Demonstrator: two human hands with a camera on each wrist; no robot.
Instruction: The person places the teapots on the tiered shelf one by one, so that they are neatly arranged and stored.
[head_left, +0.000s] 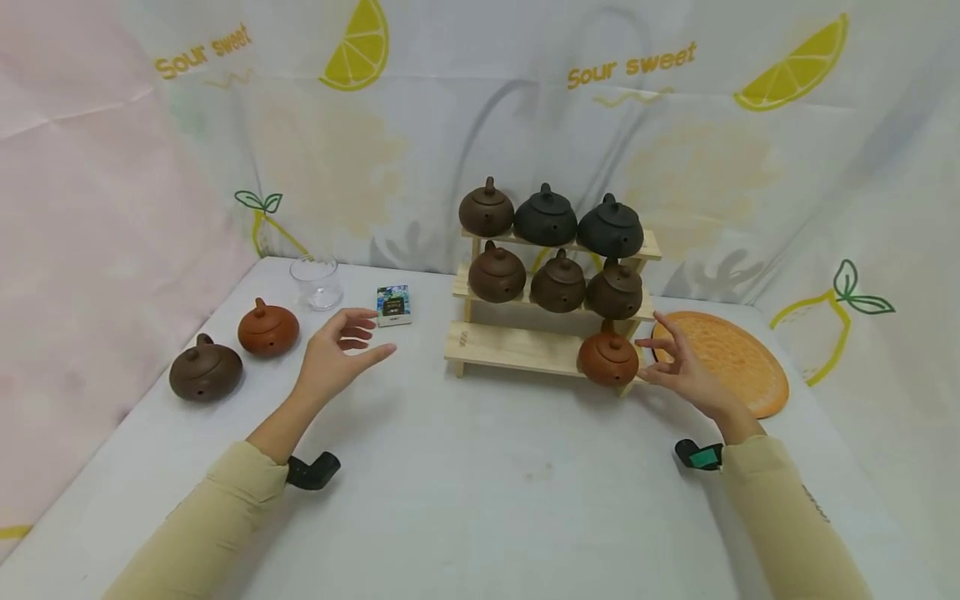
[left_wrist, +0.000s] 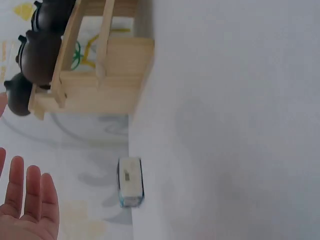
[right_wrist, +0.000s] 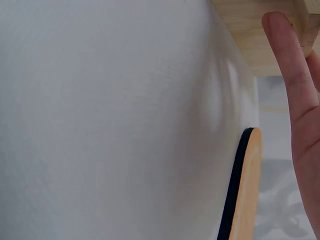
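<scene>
My left hand (head_left: 330, 357) is held over the table with fingers loosely bent, thumb apart, and nothing between them. Just beyond it lies a small box (head_left: 393, 307) with a blue floral print. At the right, my right hand (head_left: 684, 371) reaches to the end of the wooden shelf stand (head_left: 510, 346), its thumb and fingers apart. Its fingertips are right beside a reddish-orange teapot (head_left: 607, 360) on the lowest step. In the right wrist view, a finger (right_wrist: 295, 70) overlaps the stand's wood. Brown and black teapots fill the upper two steps, including a black teapot (head_left: 546, 217).
On the left stand an orange teapot (head_left: 268, 330), a dark brown teapot (head_left: 206, 372) and a clear glass cup (head_left: 317, 283). A round, pizza-like orange board (head_left: 738, 362) lies right of the stand, behind my right hand. Printed cloth hangs behind the white table (head_left: 480, 500).
</scene>
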